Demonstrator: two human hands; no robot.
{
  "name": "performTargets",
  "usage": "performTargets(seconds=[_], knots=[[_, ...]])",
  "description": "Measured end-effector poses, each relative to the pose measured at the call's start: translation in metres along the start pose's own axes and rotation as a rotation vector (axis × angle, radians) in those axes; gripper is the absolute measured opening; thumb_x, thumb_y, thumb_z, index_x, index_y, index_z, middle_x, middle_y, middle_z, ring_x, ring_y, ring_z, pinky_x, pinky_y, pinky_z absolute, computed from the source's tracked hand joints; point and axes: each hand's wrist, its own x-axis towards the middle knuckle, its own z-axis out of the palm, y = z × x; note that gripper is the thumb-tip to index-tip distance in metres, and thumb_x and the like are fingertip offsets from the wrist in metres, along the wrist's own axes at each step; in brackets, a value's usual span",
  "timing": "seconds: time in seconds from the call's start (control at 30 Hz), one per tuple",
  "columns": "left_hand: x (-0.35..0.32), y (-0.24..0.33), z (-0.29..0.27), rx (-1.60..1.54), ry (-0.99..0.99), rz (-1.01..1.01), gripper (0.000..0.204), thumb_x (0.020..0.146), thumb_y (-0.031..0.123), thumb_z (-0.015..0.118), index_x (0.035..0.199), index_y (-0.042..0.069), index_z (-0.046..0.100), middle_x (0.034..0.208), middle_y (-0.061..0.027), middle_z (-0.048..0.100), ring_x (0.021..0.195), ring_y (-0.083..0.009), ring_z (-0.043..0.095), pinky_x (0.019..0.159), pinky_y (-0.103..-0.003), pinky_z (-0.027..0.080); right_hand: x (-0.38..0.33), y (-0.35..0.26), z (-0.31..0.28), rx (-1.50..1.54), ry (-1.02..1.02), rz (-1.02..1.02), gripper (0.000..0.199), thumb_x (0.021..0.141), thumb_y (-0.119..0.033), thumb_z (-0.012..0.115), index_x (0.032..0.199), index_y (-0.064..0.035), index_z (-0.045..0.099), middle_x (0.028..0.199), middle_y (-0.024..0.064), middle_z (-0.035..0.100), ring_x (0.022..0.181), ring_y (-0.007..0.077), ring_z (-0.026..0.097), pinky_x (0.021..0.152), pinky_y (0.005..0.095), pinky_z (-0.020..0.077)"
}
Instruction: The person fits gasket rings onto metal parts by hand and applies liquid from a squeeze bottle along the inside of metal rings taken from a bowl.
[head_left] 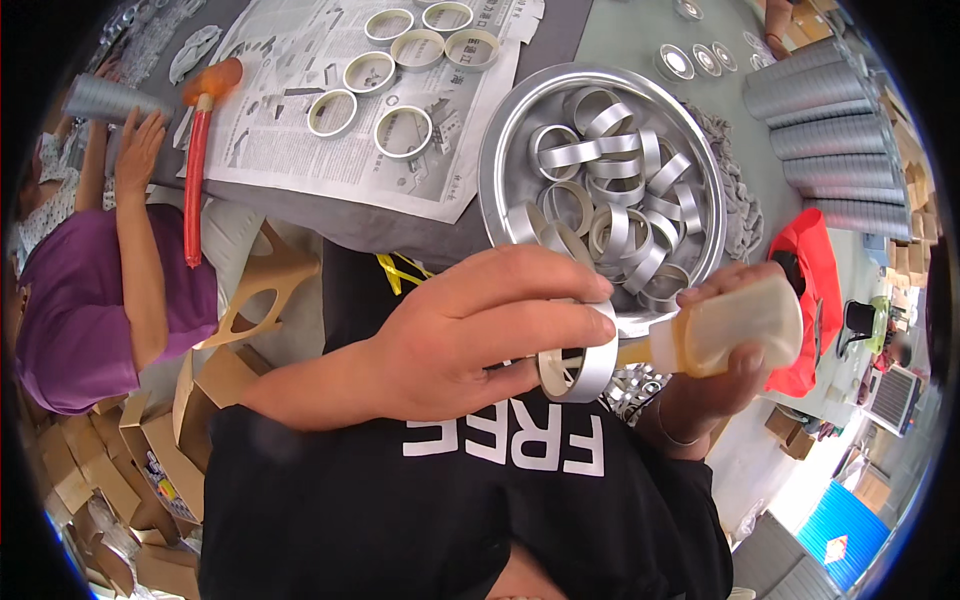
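Observation:
My left hand (450,335) pinches a silver metal ring (598,368) between thumb and fingers, held up in front of my chest. In my right hand (708,400) is a translucent squeeze bottle (755,325) with yellowish liquid, tipped on its side. Its narrow nozzle points left at the ring; whether the tip touches the ring's inner wall I cannot tell. Just beyond both hands stands a round metal basin (497,150) with many loose silver rings (640,190) heaped in it. Several rings (403,132) lie apart on a newspaper (270,150) at the far left.
A mallet (197,180) with a red handle lies at the table's left edge. Beyond it, a person in purple (120,300) handles a silver roll (115,100). Stacked silver tubes (830,130) and a red bag (805,300) are at right. Cardboard boxes (160,440) stand lower left.

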Motion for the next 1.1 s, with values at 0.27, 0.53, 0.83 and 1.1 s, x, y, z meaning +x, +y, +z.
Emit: performTargets(seconds=[0.27,0.53,0.83,1.1], knots=[[-0.004,0.003,-0.005,0.07,0.06,-0.04,0.053,0.057,0.003,0.077,0.107,0.004,0.059,0.109,-0.014,0.058,0.096,-0.0267,0.058,0.078,-0.032,0.049,0.009,0.033,-0.005,0.978,-0.141,0.65,0.048,0.094,-0.043,0.038,0.109,0.0023,0.046,0.09,0.0173,0.057,0.046,0.0082,0.046,0.041,0.0174,0.0386],[-0.039,-0.072,-0.056,0.727,-0.063,-0.798,0.059,0.066,0.026,0.073,0.118,0.007,0.053,0.107,-0.0134,0.051,0.099,-0.0306,0.053,0.083,-0.038,0.045,0.009,0.045,-0.044,1.0,0.284,0.467,0.05,0.092,-0.047,0.044,0.105,0.001,0.054,0.09,0.0162,0.064,0.043,0.0091,0.044,0.039,0.0211,0.0359],[0.024,-0.046,0.014,0.462,-0.038,-0.27,0.045,0.065,0.028,0.076,0.1,0.004,0.061,0.096,-0.0109,0.057,0.093,-0.0281,0.052,0.081,-0.036,0.044,0.008,0.044,-0.043,0.97,0.284,0.396,0.053,0.091,-0.048,0.044,0.105,0.002,0.053,0.089,0.0167,0.063,0.043,0.009,0.045,0.04,0.0205,0.0349],[0.045,-0.064,0.034,0.694,-0.421,-0.384,0.044,0.06,0.045,0.072,0.074,0.003,0.068,0.084,-0.0129,0.061,0.091,-0.027,0.053,0.08,-0.036,0.044,-0.009,0.052,-0.058,0.957,0.291,0.341,0.055,0.09,-0.048,0.046,0.109,0.0036,0.051,0.092,0.0145,0.062,0.043,0.0075,0.042,0.039,0.0187,0.0347]])
